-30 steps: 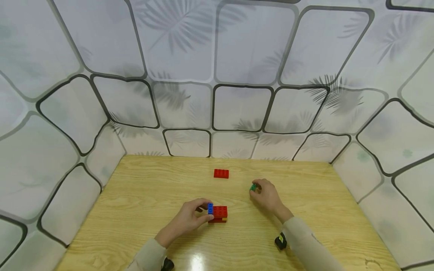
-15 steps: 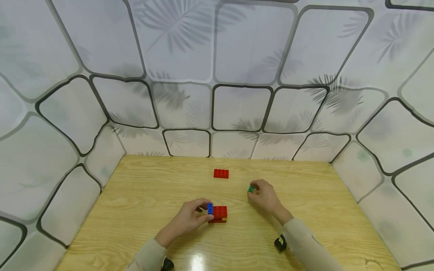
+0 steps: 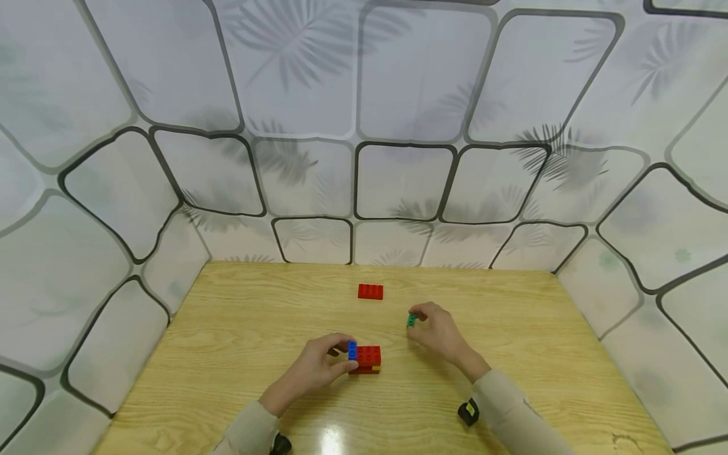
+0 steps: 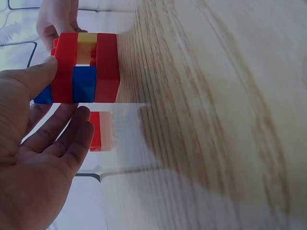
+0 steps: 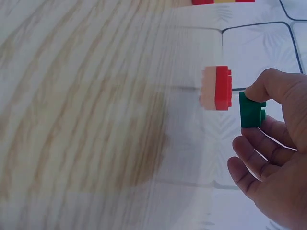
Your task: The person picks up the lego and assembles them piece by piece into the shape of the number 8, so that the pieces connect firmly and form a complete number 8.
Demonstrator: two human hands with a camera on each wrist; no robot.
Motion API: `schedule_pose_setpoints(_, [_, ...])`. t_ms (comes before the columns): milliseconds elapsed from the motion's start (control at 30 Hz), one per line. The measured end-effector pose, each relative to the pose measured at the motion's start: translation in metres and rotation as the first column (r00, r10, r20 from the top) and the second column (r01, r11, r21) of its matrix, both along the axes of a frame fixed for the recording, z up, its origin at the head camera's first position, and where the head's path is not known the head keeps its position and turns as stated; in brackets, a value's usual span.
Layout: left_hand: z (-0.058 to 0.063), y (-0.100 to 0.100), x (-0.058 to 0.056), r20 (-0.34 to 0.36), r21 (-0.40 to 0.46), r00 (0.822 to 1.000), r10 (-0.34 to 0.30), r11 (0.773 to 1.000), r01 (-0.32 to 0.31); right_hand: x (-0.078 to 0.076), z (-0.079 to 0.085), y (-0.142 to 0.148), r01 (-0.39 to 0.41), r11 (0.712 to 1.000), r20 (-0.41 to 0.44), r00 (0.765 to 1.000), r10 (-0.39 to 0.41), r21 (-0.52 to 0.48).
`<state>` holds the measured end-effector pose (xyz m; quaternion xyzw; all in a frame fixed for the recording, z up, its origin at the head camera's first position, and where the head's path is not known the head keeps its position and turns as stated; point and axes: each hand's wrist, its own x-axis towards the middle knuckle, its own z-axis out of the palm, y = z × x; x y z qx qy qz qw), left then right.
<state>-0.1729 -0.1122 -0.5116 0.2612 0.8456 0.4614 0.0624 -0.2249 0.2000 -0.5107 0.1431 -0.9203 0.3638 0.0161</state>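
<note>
My left hand (image 3: 313, 365) pinches the blue building brick (image 3: 352, 351) on the left end of a brick stack, thumb on the near side and fingers on the far side. That stack has a red top brick (image 3: 370, 355), a blue brick (image 4: 84, 84) and a yellow brick (image 4: 87, 40) in the middle layer, and a red brick (image 4: 107, 67) at the bottom. My right hand (image 3: 440, 332) pinches a small green brick (image 5: 250, 110) between thumb and fingers, clear of the table, its studs turned toward the palm in the right wrist view.
A loose red brick (image 3: 371, 291) lies farther back on the wooden table (image 3: 256, 297). Patterned cloth walls (image 3: 398, 183) enclose the back and sides. A dark strap-like device (image 3: 469, 412) sits at the right wrist.
My right hand has moved left with the green brick, toward the stack. The left hand and the stack stay where they were.
</note>
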Motion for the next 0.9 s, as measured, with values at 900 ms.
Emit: schedule_pose_setpoints(900, [0.0, -0.001, 0.001, 0.013, 0.006, 1.0, 0.005, 1.0, -0.005, 0.017, 0.017, -0.014, -0.143, 0.986, -0.009, 0.99, 0.142, -0.092])
